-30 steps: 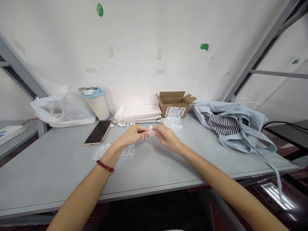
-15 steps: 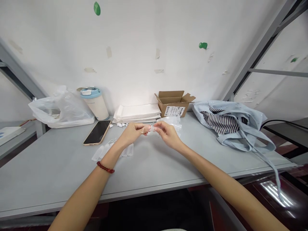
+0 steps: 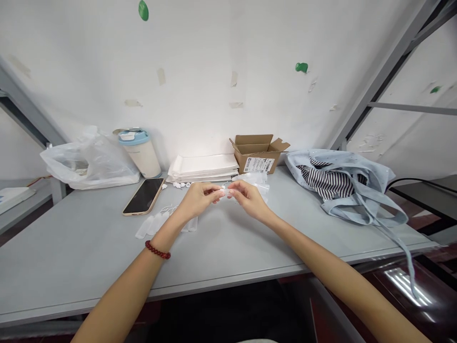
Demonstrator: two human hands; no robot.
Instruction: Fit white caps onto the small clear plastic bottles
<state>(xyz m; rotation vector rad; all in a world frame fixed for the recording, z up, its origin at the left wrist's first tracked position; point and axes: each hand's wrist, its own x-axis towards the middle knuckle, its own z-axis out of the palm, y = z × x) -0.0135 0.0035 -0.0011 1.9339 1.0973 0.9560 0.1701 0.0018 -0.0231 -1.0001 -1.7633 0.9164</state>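
Observation:
My left hand (image 3: pixel 201 197) and my right hand (image 3: pixel 247 196) meet fingertip to fingertip over the middle of the table. Both are closed in a pinch on a small white plastic piece (image 3: pixel 223 189), mostly covered by the fingers, so its exact kind is unclear. Under and beside my left wrist lies a row of translucent white plastic sleeves (image 3: pixel 152 224) with thin white loops. Several small white caps (image 3: pixel 182 185) sit just behind my left hand. Clear plastic pieces (image 3: pixel 255 179) lie behind my right hand.
A phone (image 3: pixel 143 196) lies at left, near a blue-lidded cup (image 3: pixel 141 155) and a white plastic bag (image 3: pixel 93 164). Along the wall are stacked white envelopes (image 3: pixel 203 166) and an open cardboard box (image 3: pixel 259 159). A light blue cloth bag (image 3: pixel 342 178) hangs its strap over the right table edge.
The fingers of my left hand have shifted slightly around the small white piece, and the thin white strand beside them no longer shows. My right hand stays nearly in place.

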